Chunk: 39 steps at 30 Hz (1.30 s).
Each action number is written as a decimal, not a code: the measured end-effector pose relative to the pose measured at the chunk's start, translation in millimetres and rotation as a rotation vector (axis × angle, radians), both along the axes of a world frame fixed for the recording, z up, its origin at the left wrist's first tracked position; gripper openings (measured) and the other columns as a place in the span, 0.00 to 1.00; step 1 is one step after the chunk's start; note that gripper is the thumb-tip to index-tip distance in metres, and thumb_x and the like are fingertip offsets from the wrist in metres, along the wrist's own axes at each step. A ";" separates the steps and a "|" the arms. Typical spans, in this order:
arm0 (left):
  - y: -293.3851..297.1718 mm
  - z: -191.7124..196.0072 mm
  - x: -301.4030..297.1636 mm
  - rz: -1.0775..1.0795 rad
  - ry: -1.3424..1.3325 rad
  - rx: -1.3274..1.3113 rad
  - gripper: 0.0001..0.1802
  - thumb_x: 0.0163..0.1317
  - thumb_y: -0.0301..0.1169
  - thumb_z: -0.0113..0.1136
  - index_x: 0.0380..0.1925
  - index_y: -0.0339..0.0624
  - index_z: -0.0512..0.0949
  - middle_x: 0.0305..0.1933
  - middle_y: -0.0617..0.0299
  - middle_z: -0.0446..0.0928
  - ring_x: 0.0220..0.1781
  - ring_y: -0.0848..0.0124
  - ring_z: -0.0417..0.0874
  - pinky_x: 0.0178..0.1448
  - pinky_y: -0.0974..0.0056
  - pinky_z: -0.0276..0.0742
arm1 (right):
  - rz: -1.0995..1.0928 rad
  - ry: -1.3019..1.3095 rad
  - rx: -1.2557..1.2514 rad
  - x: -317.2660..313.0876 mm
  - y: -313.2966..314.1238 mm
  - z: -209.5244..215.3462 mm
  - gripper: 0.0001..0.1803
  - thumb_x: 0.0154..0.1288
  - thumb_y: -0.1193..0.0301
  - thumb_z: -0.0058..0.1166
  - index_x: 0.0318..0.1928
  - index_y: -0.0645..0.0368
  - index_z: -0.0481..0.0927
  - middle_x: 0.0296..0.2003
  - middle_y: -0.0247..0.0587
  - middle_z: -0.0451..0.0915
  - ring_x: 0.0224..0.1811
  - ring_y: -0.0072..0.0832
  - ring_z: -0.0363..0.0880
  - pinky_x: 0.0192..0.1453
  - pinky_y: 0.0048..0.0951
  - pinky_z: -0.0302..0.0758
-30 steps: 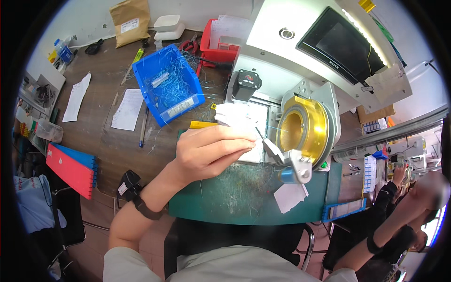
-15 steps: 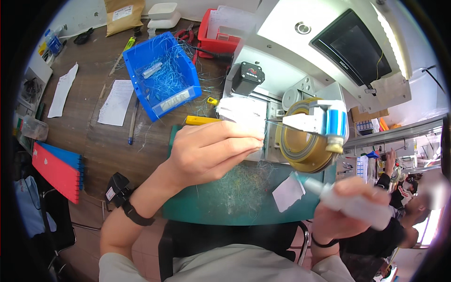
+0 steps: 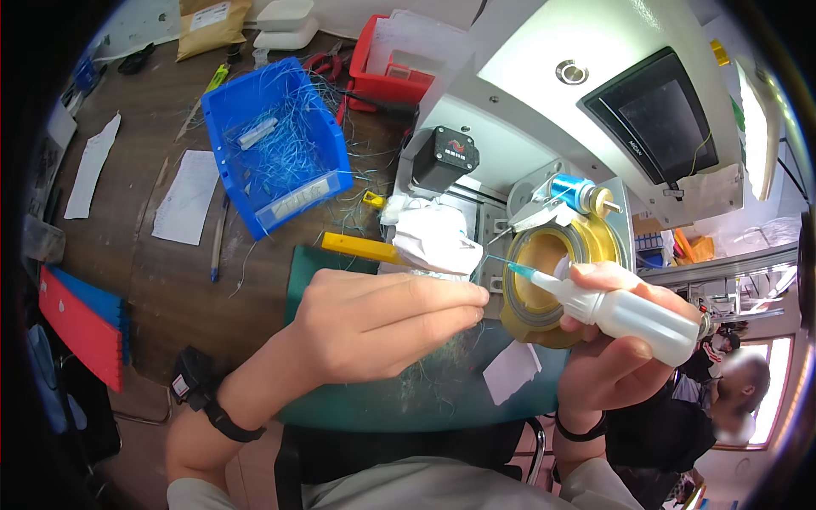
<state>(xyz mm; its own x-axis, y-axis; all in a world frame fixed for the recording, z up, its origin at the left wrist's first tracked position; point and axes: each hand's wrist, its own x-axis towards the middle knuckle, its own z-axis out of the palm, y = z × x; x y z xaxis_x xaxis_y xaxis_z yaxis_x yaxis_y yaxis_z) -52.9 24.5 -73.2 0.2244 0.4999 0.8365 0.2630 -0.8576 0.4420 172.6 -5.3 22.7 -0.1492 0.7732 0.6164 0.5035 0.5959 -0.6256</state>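
My right hand (image 3: 619, 285) is closed around a white squeeze bottle (image 3: 650, 325) with a thin needle on a green hub (image 3: 521, 270). The bottle tilts up to the left, and its needle tip is just beyond the fingertips of my left hand (image 3: 374, 323). The left fingers are pressed together in a pinch; what they hold, if anything, is hidden. Right behind them lies crumpled white tissue (image 3: 435, 240). On the machine, a yellowish ring (image 3: 608, 242) with a grey band carries a blue thread spool (image 3: 571, 192).
A blue bin (image 3: 223, 153) of tangled blue fibre stands left of a black motor (image 3: 445, 159). A yellow bar (image 3: 357, 247) pokes out beside the tissue. Fibre scraps and a paper piece (image 3: 510, 374) lie on the green mat (image 3: 374, 408). A red bin (image 3: 374, 85) stands behind; people sit at right.
My right hand has raised the bottle and brought its needle up beside my left fingertips. The spool on the ring has turned to a higher, more leftward position. The whole view has shifted slightly.
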 end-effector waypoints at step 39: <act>-58.0 8.0 58.8 -0.282 -1.199 -1.022 0.34 0.86 0.60 0.36 0.48 0.36 0.77 0.48 0.57 0.79 0.50 0.66 0.85 0.55 0.65 0.82 | -0.446 0.381 0.353 255.8 -7.8 9.0 0.27 0.79 0.78 0.59 0.72 0.62 0.65 0.58 0.47 0.84 0.50 0.23 0.83 0.50 0.21 0.78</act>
